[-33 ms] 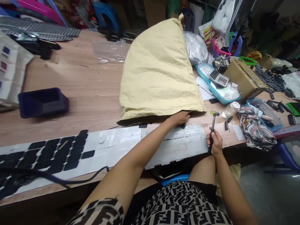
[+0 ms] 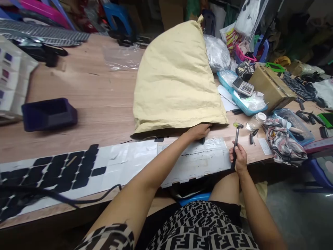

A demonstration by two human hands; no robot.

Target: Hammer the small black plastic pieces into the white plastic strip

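Observation:
A large pale-yellow paper sack [image 2: 177, 76] lies on the table, its dark mouth towards me. My left hand [image 2: 199, 132] is at that mouth, fingers curled and partly hidden by the sack's edge; what they hold cannot be made out. Just below it, a small dark piece [image 2: 202, 140] shows. My right hand [image 2: 239, 156] is closed round the dark handle of a small hammer [image 2: 237, 133], whose yellowish-tipped head points up and away from me. Between my hands and my lap lies a white taped board [image 2: 203, 159] along the table's front edge.
Flat black pads [image 2: 67, 168] lie in rows on white sheeting at left, crossed by a black cable [image 2: 96, 200]. A dark purple bin [image 2: 49, 114] stands behind. At right are a clear jar [image 2: 256, 121], a calculator [image 2: 243, 86], blue baskets [image 2: 296, 125] and a bunched patterned cloth [image 2: 282, 142].

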